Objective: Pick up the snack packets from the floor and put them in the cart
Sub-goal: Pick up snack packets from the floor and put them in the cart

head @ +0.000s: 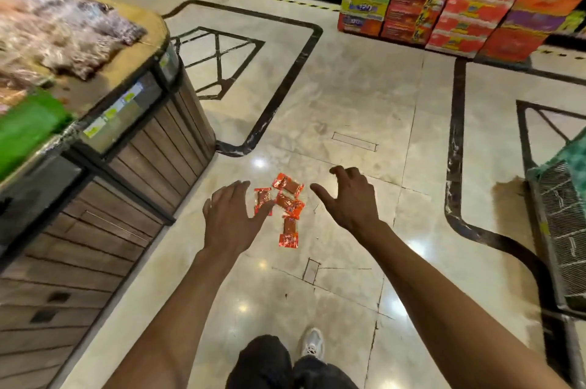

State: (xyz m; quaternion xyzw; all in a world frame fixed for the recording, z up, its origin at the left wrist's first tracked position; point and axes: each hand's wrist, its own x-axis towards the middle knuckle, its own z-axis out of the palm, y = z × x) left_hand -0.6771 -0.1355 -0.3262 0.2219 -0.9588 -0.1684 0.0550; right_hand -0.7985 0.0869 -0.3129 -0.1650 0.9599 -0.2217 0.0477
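Below, both arms reach over snack packets (283,204); left hand (233,217), right hand (352,195), grips wide, empty.

The glossy beige marble floor (348,97) lies open around the four red foil snack packets (287,208). A wood-panelled display counter (120,185) bounds the left side. A wire-mesh shopping cart (561,230) stands well apart at right.

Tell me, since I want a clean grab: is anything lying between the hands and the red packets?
Nothing visible. The four red foil snack packets lie on bare glossy tile; the left hand and right hand flank them, open.
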